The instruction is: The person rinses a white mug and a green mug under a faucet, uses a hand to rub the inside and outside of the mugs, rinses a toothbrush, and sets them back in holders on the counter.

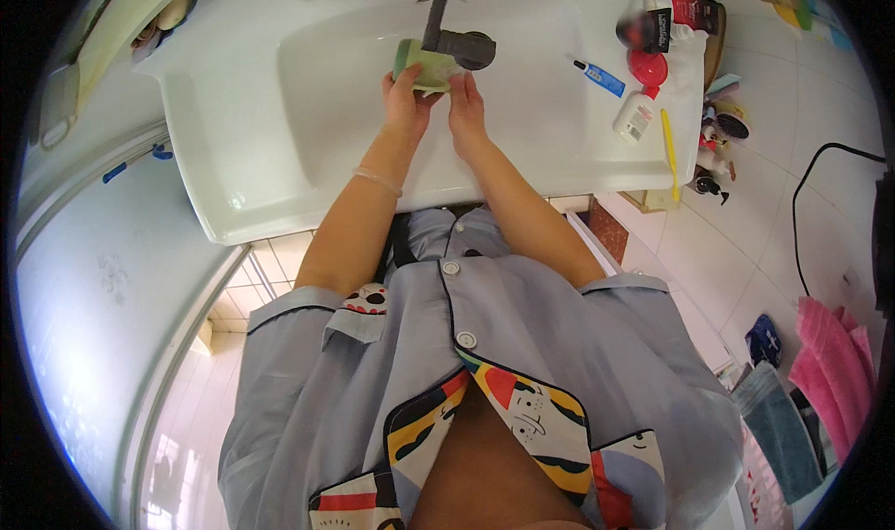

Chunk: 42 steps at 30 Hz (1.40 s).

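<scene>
A light green cup (435,68) with a darker green base is tilted on its side under the dark faucet (454,44), at the far part of the white sink basin (335,131). My left hand (407,100) is closed around the cup's near left side, thumb on top. At the cup's mouth is my right hand (466,107), its fingers raised close together beside the rim; whether they grip it cannot be made out. Something whitish, perhaps water, shows at the opening, partly hidden by the faucet.
On the right ledge lie a blue tube (600,79), a white bottle (635,119), a red lid (647,68), a yellow toothbrush (670,152) and a red-and-black pack (692,14). Towels (832,369) hang at the lower right. A glass-like panel (105,285) stands at the left.
</scene>
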Each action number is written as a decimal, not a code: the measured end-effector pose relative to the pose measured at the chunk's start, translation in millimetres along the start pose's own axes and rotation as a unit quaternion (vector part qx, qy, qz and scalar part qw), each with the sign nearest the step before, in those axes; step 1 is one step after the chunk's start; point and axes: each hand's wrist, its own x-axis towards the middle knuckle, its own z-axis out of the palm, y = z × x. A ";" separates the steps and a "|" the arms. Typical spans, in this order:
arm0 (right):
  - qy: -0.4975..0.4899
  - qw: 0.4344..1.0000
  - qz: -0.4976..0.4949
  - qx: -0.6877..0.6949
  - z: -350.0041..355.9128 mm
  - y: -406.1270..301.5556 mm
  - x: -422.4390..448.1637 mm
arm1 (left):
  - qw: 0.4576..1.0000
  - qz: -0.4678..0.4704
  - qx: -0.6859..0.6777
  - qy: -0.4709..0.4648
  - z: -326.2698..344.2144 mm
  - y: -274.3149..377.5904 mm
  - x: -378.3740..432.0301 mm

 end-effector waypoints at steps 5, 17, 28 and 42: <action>-0.104 0.986 0.069 0.113 -19.8 4.3 42.8 | 0.997 -0.003 0.067 -0.027 15.1 -0.3 -14.1; -0.214 0.948 0.173 0.161 -42.5 2.8 40.7 | 0.931 -0.091 0.342 -0.094 -23.0 34.7 -19.9; -0.175 0.978 -0.083 -0.074 -21.7 7.0 17.3 | 0.970 -0.140 0.195 -0.023 -25.1 47.7 -8.2; -0.163 0.919 0.303 0.189 -22.9 -20.0 49.6 | 0.965 -0.042 0.254 -0.056 -6.7 22.7 -32.8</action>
